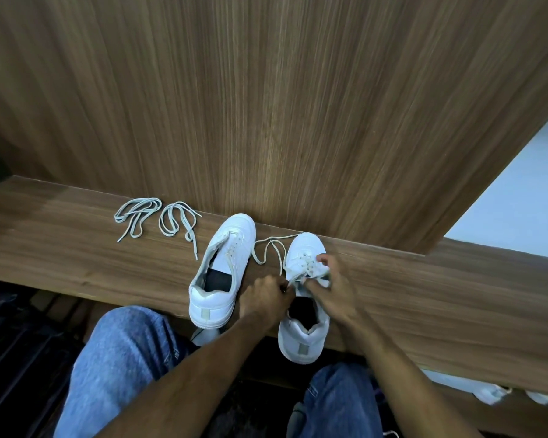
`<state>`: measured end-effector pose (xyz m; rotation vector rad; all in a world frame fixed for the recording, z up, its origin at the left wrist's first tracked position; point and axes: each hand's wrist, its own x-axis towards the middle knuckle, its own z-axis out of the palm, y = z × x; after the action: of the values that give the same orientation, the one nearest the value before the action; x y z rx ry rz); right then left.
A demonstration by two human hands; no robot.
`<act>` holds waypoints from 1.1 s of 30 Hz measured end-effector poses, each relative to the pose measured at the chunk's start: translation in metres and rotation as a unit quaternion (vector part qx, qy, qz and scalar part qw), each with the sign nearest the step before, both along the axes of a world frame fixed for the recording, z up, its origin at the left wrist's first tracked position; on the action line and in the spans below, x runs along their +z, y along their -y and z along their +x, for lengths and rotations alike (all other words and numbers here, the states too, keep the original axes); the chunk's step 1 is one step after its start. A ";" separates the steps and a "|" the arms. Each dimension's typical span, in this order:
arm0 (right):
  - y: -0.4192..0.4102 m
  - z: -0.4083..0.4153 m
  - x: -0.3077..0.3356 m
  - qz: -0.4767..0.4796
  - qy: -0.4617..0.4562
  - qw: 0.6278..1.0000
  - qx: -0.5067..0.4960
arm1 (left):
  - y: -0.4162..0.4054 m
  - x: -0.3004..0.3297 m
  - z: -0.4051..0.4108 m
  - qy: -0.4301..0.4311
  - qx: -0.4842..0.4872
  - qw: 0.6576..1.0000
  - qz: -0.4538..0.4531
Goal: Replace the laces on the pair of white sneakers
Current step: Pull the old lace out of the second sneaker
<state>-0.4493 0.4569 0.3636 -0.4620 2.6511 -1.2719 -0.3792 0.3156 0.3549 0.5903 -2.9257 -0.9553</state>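
Your left hand (264, 295) curls its fingers at the inner side of the right-hand sneaker (304, 298), apparently pinching its lace (271, 248), though the grip is blurred. Your right hand (331, 286) pinches the eyelet flap, thumb on the tongue. Its heel overhangs the wooden shelf (76, 248) near edge. The laceless left-hand sneaker (222, 270) stands just beside. Two loose laces (157, 221) lie toward the shelf's far left.

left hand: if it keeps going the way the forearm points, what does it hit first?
The left hand points up and to the right, at the right-side sneaker. Its fingers already pinch the lace at that shoe's eyelets, so it would likely press into the tongue area first. Depth is unclear.
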 end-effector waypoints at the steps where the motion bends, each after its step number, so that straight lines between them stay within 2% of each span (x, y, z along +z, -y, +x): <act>1: 0.002 0.001 -0.001 0.084 -0.051 0.994 0.045 | -0.001 -0.001 0.001 0.000 0.004 1.000 -0.001; 3: 0.006 0.002 -0.007 0.223 -0.123 0.962 0.099 | -0.003 -0.004 0.003 0.000 0.013 1.000 -0.001; 4: 0.008 0.001 -0.010 0.254 -0.135 0.952 0.107 | -0.004 -0.005 0.003 0.004 0.018 1.000 -0.003; 6: 0.011 0.000 -0.014 0.218 -0.131 0.963 0.092 | -0.005 -0.006 0.004 0.013 0.024 1.000 -0.008; 9: 0.013 0.000 -0.003 -0.034 -0.083 0.996 -0.027 | -0.003 -0.006 0.004 0.011 0.027 1.000 -0.003; 10: 0.010 0.000 0.005 -0.142 -0.061 0.983 -0.097 | -0.003 -0.006 0.004 0.006 0.027 1.000 0.002; 11: 0.007 -0.001 0.014 -0.241 -0.045 0.955 -0.169 | -0.003 -0.006 0.004 0.000 0.027 1.000 0.005; 12: 0.002 -0.002 0.020 -0.306 -0.039 0.922 -0.235 | -0.003 -0.007 0.004 -0.005 0.028 1.000 0.009; 13: -0.003 -0.004 0.023 -0.322 -0.046 0.903 -0.282 | -0.004 -0.007 0.004 -0.010 0.027 1.000 0.010; 14: -0.007 -0.005 0.025 -0.285 -0.066 0.907 -0.303 | -0.004 -0.008 0.004 -0.011 0.025 1.000 0.010; 15: -0.010 -0.004 0.025 -0.220 -0.086 0.926 -0.296 | -0.004 -0.008 0.004 -0.011 0.024 1.000 0.008; 17: -0.015 -0.002 0.016 -0.061 -0.115 0.969 -0.208 | -0.004 -0.008 0.003 -0.012 0.023 1.000 0.005; 19: -0.014 0.002 0.010 0.078 -0.136 0.984 -0.082 | -0.004 -0.007 0.003 -0.012 0.024 1.000 0.002; 20: -0.011 0.006 0.008 0.148 -0.160 0.976 -0.021 | -0.005 -0.006 0.003 -0.012 0.025 1.000 -0.001; 23: 0.004 0.011 0.000 0.302 -0.234 0.918 0.107 | -0.005 -0.007 0.004 -0.005 0.026 1.000 -0.005; 25: 0.010 0.009 -0.007 0.309 -0.243 0.911 0.121 | -0.005 -0.008 0.004 0.002 0.032 0.999 -0.008; 27: 0.012 0.004 -0.005 0.195 -0.211 0.954 0.084 | -0.003 -0.011 0.004 0.001 0.035 0.999 -0.005; 29: 0.010 -0.002 0.009 -0.017 -0.138 0.990 0.010 | -0.003 -0.010 0.003 0.003 0.032 0.999 -0.004; 31: 0.002 -0.007 0.032 -0.203 -0.132 0.966 -0.086 | -0.003 -0.008 0.002 0.004 0.027 1.000 -0.004; 33: -0.010 -0.015 0.054 -0.293 -0.151 0.927 -0.178 | -0.003 -0.007 0.002 0.010 0.028 1.000 -0.006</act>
<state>-0.4644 0.4664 0.4180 -0.2615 2.6276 -2.2990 -0.3772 0.3189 0.3479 0.6822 -2.9122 -0.9304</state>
